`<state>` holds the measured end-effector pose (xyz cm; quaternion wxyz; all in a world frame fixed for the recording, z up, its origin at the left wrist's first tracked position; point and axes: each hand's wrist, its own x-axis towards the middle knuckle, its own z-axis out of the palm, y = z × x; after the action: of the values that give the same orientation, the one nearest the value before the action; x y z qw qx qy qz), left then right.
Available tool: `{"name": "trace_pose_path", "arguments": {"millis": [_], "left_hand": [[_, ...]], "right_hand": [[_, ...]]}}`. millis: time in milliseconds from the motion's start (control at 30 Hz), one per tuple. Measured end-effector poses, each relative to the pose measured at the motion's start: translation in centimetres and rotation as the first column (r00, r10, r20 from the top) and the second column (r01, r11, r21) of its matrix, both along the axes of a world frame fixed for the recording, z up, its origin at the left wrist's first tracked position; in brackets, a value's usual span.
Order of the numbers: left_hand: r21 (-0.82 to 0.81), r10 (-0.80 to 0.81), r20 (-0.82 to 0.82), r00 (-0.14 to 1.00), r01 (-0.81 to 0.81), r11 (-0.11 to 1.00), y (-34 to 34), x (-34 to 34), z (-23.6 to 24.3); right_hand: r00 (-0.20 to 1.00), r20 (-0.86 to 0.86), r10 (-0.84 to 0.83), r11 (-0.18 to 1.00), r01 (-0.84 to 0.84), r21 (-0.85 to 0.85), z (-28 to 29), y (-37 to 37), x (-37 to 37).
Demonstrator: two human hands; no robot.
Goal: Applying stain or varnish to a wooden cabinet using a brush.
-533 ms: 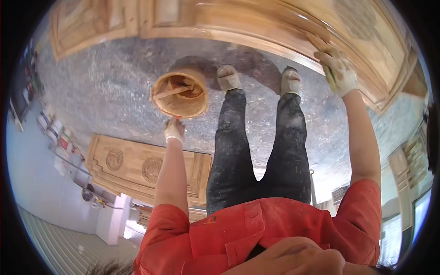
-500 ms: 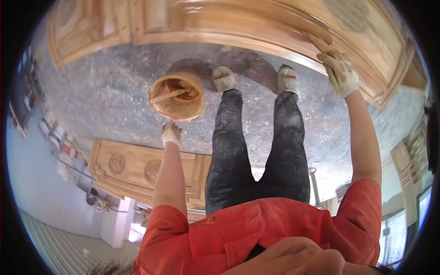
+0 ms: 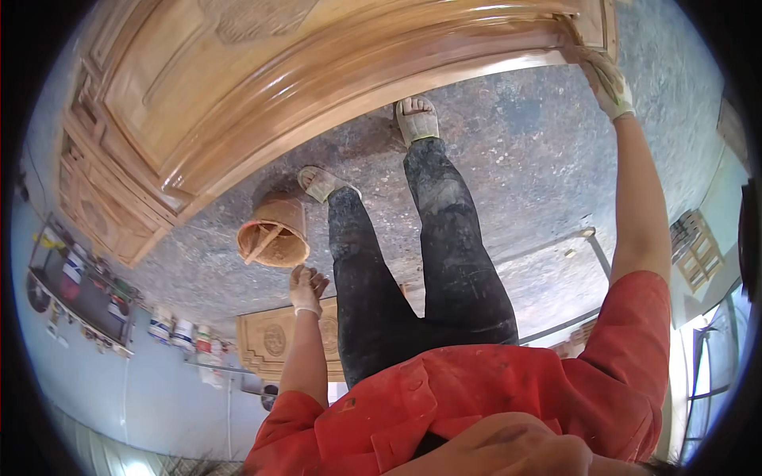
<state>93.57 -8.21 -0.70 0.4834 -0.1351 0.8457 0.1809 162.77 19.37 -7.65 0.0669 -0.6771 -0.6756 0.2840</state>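
Running leftward from the right hand (image 3: 607, 83), the long edge of the wood panel (image 3: 333, 79) curves across the far side of both hands, its moulding glossy and broad. The panel's right end lies just beyond the right hand's fingers. Bare floor (image 3: 508, 174) spreads between the hands on the near side of that edge, and more lies to the right of the right hand. The legs (image 3: 436, 206) stand in the space between the hands, taking up part of that room. On the near side, a metal frame (image 3: 587, 232) rests between the legs and the right forearm. A pallet (image 3: 698, 250) sits farther right and nearer than the right hand. A carved panel (image 3: 274, 341) lies on the near side of the left hand (image 3: 306, 289).

Gloved, the right hand is closed around a brush (image 3: 570, 32), partly hidden, at the panel's edge. The left hand, also gloved, has its fingers half curled close by the rim of the bucket (image 3: 274, 216); whether it grips anything cannot be told. The bucket is just beyond it, slightly left, with a stick (image 3: 264, 244) across its mouth.
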Motion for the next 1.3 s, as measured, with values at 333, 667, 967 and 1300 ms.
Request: {"name": "trace_pose_path", "arguments": {"millis": [333,667,967,1300], "left_hand": [[-0.040,-0.215,0.444,0.870,0.259,0.965,3.7,7.9,4.2],[0.065,-0.054,0.421,0.906,0.029,0.997,-1.9,0.0,4.4],[0.282,0.037,0.393,0.919,-0.159,0.946,-8.4,-7.6,3.7],[0.136,0.531,0.521,0.669,-0.679,0.722,-10.3,-11.3,2.5]], "right_hand": [[-0.087,-0.546,-0.833,0.317,0.735,-0.599,-1.3,-1.0,-9.5],[-0.450,-0.636,-0.627,0.109,0.758,-0.643,-1.4,-2.9,-52.9],[-0.327,-0.538,-0.777,0.313,0.541,-0.781,-0.4,-7.9,-81.0],[-0.217,-0.613,-0.759,0.571,0.230,-0.788,-0.6,-10.5,-87.6]]}}
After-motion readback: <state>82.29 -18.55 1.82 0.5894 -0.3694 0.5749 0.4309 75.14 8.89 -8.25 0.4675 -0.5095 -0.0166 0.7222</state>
